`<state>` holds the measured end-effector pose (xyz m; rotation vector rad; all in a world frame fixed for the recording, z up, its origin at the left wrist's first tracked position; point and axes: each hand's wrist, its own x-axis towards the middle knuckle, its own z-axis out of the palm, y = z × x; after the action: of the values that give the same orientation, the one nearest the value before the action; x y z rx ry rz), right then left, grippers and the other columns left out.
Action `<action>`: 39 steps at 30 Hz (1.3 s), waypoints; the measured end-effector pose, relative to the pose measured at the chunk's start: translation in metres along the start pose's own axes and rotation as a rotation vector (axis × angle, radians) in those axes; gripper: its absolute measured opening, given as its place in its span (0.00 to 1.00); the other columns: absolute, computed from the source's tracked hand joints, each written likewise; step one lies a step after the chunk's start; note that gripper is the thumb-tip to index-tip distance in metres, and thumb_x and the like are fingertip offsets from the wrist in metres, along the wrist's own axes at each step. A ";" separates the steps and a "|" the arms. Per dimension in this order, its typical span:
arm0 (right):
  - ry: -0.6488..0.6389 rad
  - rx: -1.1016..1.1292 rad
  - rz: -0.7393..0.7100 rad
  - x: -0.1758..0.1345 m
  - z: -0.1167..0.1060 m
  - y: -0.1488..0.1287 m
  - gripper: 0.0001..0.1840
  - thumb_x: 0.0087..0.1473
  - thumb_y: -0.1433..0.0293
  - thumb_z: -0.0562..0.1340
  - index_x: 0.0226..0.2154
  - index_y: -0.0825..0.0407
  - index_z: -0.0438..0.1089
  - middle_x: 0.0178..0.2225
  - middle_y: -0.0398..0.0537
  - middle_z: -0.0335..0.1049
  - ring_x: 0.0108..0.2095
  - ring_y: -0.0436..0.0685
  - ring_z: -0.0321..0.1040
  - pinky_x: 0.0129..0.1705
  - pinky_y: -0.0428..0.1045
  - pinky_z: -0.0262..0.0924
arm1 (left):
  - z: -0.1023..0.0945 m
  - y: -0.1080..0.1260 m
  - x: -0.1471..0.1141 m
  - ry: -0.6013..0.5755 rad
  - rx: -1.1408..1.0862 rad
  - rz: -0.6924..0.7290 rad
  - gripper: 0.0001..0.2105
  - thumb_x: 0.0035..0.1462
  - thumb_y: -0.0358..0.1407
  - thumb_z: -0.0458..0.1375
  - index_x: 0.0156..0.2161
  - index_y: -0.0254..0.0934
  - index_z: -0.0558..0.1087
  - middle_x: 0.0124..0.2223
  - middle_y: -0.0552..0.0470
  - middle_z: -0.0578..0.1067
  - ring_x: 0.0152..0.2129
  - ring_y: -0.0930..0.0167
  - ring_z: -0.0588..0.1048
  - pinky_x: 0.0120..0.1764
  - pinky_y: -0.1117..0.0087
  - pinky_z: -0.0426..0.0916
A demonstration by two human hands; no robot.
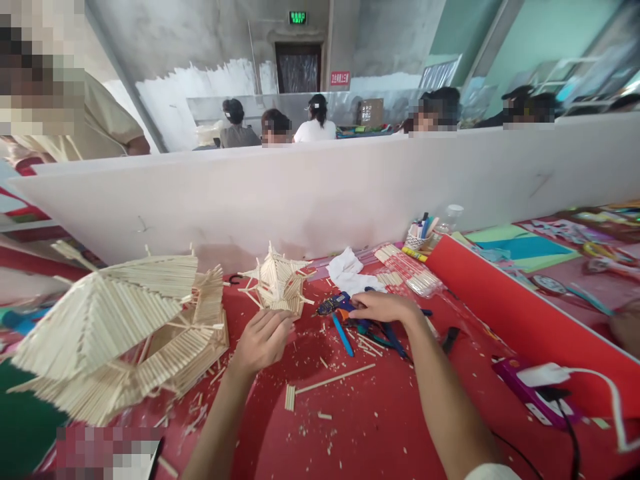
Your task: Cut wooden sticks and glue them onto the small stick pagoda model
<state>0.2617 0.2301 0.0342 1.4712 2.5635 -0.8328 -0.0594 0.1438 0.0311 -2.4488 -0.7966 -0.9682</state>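
My left hand [264, 340] is closed with its fingertips pinched together, just in front of a small wooden-stick pavilion model [277, 283]. What is between those fingertips, if anything, is too small to make out. My right hand [383, 307] reaches down over a cluster of tools, its fingers curled onto blue-and-orange pliers [331, 305]. Beneath it lie dark blue handles [395, 341], and a blue pen-like stick [343, 335] is beside them. Closer to me are a thin wooden stick [336, 378] and a short bundle of sticks [290, 397].
A large stick-built pavilion [120, 320] stands at left. White tissue [347, 267], packaged sticks [413, 270] and a pen cup [419, 237] lie toward the back. A red board [530, 300] and a purple power strip [537, 393] are at right. A pale partition [320, 193] runs behind; people sit beyond it.
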 end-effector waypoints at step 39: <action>0.451 0.938 -0.295 -0.003 0.020 -0.003 0.25 0.44 0.50 0.70 0.33 0.51 0.67 0.27 0.42 0.65 0.28 0.53 0.63 0.32 0.49 0.60 | 0.001 0.042 0.032 -0.300 -0.120 0.115 0.07 0.65 0.27 0.51 0.35 0.37 0.68 0.30 0.54 0.74 0.24 0.72 0.71 0.28 0.70 0.63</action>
<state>0.2572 0.2173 0.0195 1.5893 2.8966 -2.1939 -0.0132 0.1242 0.0471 -2.7519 -0.6970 -0.6320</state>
